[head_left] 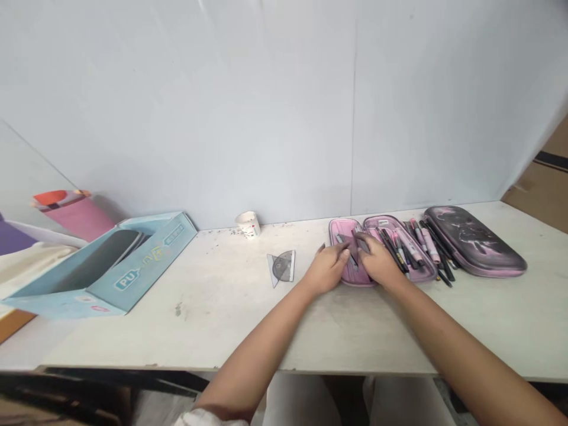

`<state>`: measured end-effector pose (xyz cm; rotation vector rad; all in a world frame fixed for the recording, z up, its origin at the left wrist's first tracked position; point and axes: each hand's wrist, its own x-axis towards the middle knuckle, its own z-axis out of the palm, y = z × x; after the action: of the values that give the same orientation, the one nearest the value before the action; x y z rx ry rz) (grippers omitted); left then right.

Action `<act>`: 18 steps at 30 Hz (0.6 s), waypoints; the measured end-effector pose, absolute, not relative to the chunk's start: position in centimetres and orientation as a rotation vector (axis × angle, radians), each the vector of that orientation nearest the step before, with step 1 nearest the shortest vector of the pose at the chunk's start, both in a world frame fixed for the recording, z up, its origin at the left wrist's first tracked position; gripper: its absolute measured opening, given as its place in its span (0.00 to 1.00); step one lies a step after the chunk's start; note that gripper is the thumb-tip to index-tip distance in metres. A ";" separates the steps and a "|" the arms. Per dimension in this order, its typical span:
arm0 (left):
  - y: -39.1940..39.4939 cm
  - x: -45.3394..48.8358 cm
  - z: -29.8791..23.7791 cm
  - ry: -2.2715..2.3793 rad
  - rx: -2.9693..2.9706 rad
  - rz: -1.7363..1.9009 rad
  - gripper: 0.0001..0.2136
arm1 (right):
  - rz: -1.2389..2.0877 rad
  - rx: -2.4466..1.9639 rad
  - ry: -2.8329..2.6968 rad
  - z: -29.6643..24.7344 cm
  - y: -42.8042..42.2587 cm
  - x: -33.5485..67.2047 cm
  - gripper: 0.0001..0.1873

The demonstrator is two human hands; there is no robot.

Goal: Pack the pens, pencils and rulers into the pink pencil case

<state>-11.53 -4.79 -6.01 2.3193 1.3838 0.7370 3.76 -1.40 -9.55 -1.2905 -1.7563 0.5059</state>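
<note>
An open pink pencil case (426, 248) lies on the white table (248, 319), spread into flaps with several pens in the middle one. Its dark lid lies at the right. Both my hands rest on the left flap (344, 228). My left hand (327, 267) has curled fingers pressing a dark flat piece, maybe a set square, against the flap. My right hand (379, 260) lies just beside it, fingers closed on the same piece. A grey protractor set square (282, 267) lies on the table left of my hands.
A light blue cardboard box (110, 266) lies open at the left, with a pink container (75, 213) behind it. A small white cup (248, 223) stands by the grey back wall. The table's front edge runs below my forearms.
</note>
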 end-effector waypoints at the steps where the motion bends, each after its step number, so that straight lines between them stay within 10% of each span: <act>1: -4.8 -12.5 -5.8 1.429 2.273 0.768 0.23 | 0.455 -1.273 -1.787 -9.3 -1.7 3.6 0.23; 18: -4.7 -23.1 -6.8 1.898 1.358 1.171 0.29 | 0.162 -1.173 -2.634 -7.9 -6.1 -10.9 0.22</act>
<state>-23.13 -4.74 -6.83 1.3582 1.8981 1.1707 -10.89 -6.07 -7.93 -1.1733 -2.6345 0.1618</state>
